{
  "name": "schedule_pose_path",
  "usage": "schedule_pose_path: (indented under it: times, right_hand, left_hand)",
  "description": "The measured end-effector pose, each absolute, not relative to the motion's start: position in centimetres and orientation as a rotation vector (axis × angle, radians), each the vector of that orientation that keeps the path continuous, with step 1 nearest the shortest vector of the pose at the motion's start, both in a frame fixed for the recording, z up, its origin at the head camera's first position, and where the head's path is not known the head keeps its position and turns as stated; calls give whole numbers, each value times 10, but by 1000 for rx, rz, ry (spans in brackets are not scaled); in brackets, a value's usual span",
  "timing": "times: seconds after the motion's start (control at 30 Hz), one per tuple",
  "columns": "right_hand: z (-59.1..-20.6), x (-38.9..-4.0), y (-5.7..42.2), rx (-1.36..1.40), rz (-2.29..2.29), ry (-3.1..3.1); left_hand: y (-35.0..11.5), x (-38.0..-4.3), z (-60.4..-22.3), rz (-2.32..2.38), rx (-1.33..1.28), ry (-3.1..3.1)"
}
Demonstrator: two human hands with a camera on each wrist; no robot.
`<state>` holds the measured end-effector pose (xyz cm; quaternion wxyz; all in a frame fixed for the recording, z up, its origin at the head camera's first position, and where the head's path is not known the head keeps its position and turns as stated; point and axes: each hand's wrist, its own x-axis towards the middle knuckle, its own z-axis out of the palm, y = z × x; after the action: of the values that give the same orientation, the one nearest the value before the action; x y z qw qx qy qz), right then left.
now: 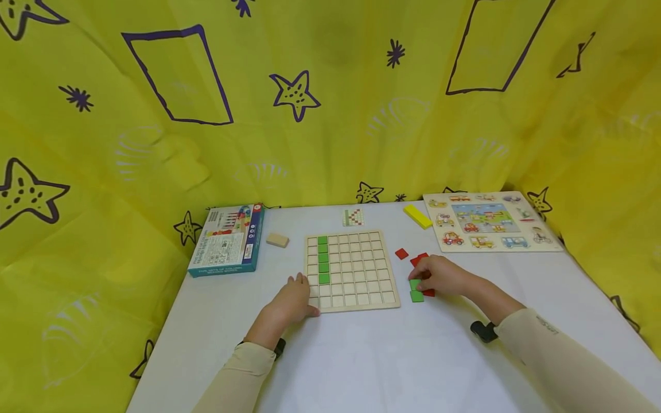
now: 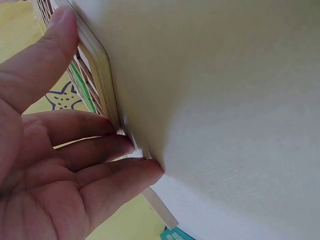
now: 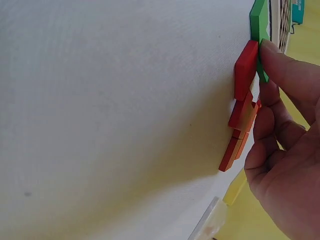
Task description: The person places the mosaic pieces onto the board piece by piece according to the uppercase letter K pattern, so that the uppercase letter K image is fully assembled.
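A wooden grid board (image 1: 356,310) lies on the table, with several green square tiles (image 1: 323,258) set in its second column from the left. My left hand (image 1: 290,299) rests at the board's near left corner, fingers against the left edge and thumb at the near edge. To the right of the board, my right hand (image 1: 443,275) pinches a green tile (image 3: 263,70) between thumb and fingers. Another green tile (image 1: 416,296) lies just nearer. Red tiles (image 3: 246,67) lie loosely under and around that hand, partly hidden by it. One red tile (image 1: 401,253) sits apart.
Behind the board lies a small pattern card (image 1: 353,217). A yellow block (image 1: 418,216) and a vehicle picture puzzle (image 1: 496,244) are at the back right. To the left are a plain wooden block (image 1: 277,240) and a game box (image 1: 224,244). A yellow curtain (image 1: 330,149) surrounds the table.
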<state>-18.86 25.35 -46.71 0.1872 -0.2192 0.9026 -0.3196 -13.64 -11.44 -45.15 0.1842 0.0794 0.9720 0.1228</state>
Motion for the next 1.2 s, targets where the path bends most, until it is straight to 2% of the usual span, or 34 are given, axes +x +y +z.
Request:
schedule_pose_path:
  times: [0.53, 0.77, 1.2]
  right_hand:
    - [-457, -202, 237, -594, -1005, 2503]
    - [-449, -211, 194, -643, -1058, 2481]
    - [-464, -212, 103, -777, -1143, 2389]
  left_hand:
    - [-115, -134, -448, 340, 236, 2737]
    - [-116, -137, -451, 333, 238, 2733]
    - [-119, -138, -455, 341, 272, 2745]
